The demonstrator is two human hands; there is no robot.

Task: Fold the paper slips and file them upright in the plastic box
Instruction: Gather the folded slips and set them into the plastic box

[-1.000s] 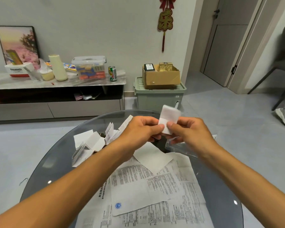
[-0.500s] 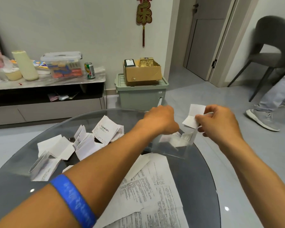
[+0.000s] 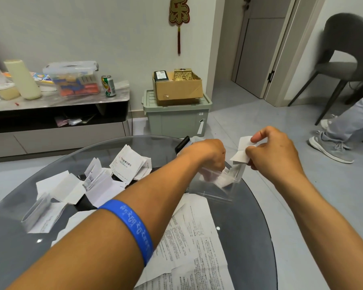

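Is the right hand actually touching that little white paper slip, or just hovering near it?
Touching. The head view shows the right hand pinching the folded paper slip between thumb and fingers, above the clear plastic box.

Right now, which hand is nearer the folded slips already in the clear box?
Left. The left hand reaches into the clear plastic box, touching the filed slips; the right hand holds a folded slip above them.
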